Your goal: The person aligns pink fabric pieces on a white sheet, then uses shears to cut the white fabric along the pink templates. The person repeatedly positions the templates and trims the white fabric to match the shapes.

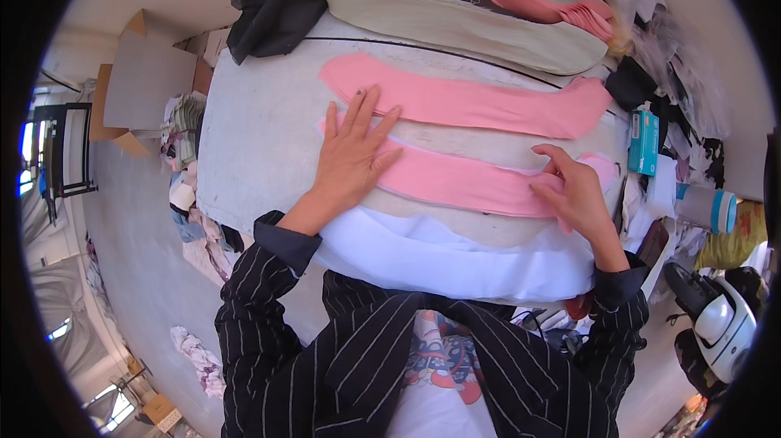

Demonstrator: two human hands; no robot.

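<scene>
The near pink strip lies crosswise on the pale tabletop, between the far pink strip and a white cloth along the edge nearest the person; a paler margin shows along parts of its outline. The left hand is palm down at its left end, fingers spread wide, with the longer fingertips reaching onto the far pink strip and the thumb resting over the near one. The right hand is at the near strip's right part, its fingers bent and loosely parted, a gap showing between the uppermost finger and the digit below (whether any cloth is pinched in it, I cannot tell). The far pink strip lies flat and roughly parallel, its right end bending upward. Beyond it are layered strips in grey-green, pink and black, with a grey-green strip foremost and a crumpled black cloth at their left. At the table's right side stand a teal box and, farther out, a container with a blue lid. An open cardboard box sits off to the left.
</scene>
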